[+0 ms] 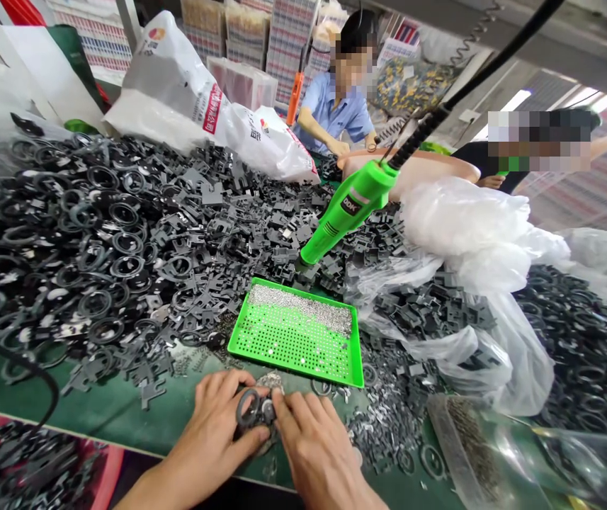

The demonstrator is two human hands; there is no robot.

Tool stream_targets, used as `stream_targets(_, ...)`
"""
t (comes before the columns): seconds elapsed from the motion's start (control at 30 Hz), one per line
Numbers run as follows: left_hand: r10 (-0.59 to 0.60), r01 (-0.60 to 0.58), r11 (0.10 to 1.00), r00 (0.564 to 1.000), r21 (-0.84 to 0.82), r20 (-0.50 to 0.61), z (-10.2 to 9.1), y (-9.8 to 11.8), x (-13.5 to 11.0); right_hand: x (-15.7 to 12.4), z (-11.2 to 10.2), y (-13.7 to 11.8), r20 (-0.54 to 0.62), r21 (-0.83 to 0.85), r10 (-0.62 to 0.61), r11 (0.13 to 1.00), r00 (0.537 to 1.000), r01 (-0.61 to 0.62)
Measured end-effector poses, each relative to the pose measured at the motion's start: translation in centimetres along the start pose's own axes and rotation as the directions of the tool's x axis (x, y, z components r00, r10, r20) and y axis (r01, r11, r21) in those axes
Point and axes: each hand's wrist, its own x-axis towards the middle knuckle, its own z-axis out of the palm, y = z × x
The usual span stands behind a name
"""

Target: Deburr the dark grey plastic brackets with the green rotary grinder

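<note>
My left hand (218,421) is closed around a dark ring-shaped plastic part (247,409) at the near edge of the green table. Against that part's right side press the fingertips of my right hand (316,443), with its fingers together; what lies beneath them is hidden. Just behind both hands, a green perforated tray (357,354) carries a band of tiny silvery pieces (300,308) along its far side. A green electric screwdriver (348,209) hangs tilted above the tray's far edge, with neither hand on it.
Heaps of dark ring parts (106,248) and small grey brackets (261,219) cover the table. Clear plastic bags (467,234) and a clear box of screws (465,446) stand right. A pink tub (112,471) is lower left. Across the table sits a co-worker (335,106); another person is farther right.
</note>
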Motion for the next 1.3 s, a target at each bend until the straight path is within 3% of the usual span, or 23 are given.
stream_targets(0.07,-0.031,0.031,0.999,0.999,-0.021,-0.007,0.0,0.6,0.3,0.0,0.0,0.4,0.005,0.031,0.027,0.999,1.000,-0.028)
stream_targets(0.13,-0.081,0.080,0.996,0.996,-0.038,-0.041,0.3,1.2,0.5,0.3,-0.6,1.1,0.064,0.168,0.079,0.982,0.995,-0.089)
stream_targets(0.23,-0.139,0.134,0.989,0.987,-0.055,-0.087,1.0,1.6,0.6,1.5,-2.2,2.1,0.203,0.459,0.129,0.863,0.971,-0.210)
stream_targets(0.3,-0.142,0.135,0.988,0.986,-0.075,-0.088,1.3,1.5,0.5,2.8,-3.1,2.2,0.206,0.599,0.095,0.775,0.974,-0.202)
stream_targets(0.37,-0.136,0.129,0.987,0.988,-0.100,-0.068,1.4,1.3,0.3,4.0,-3.4,1.9,0.162,0.701,0.003,0.703,0.987,-0.117)
stream_targets(0.47,-0.144,0.139,0.983,0.989,-0.117,-0.032,1.1,1.2,0.2,5.1,-3.4,2.0,0.201,0.790,-0.065,0.600,0.977,-0.123)
stream_targets(0.63,-0.131,0.127,0.989,0.990,-0.080,-0.055,0.9,1.3,0.2,4.4,-3.9,4.3,0.364,0.824,0.093,0.433,0.927,-0.366)
stream_targets(0.67,-0.130,0.126,0.989,0.990,-0.074,-0.053,0.9,1.3,0.2,4.1,-4.2,4.8,0.382,0.805,0.094,0.456,0.920,-0.380)
stream_targets(0.73,-0.134,0.131,0.989,0.990,-0.071,-0.042,1.0,1.2,0.1,3.8,-4.6,5.2,0.402,0.713,0.072,0.601,0.913,-0.361)
stream_targets(0.83,-0.133,0.130,0.988,0.991,-0.081,-0.031,1.2,1.0,0.0,4.1,-4.9,5.0,0.379,0.481,0.048,0.843,0.924,-0.241)
stream_targets(0.9,-0.127,0.124,0.989,0.991,-0.084,-0.031,1.2,0.9,0.0,4.5,-4.8,4.7,0.368,0.368,0.016,0.916,0.930,-0.161)
stream_targets(1.07,-0.123,0.122,0.989,0.992,-0.089,-0.006,1.0,0.9,0.0,5.4,-4.9,4.9,0.420,0.297,-0.158,0.954,0.893,0.029)
stream_targets(1.3,-0.149,0.155,0.983,0.986,-0.097,0.072,0.1,1.2,0.6,5.6,-4.6,6.0,0.467,0.478,-0.241,0.878,0.851,-0.014)
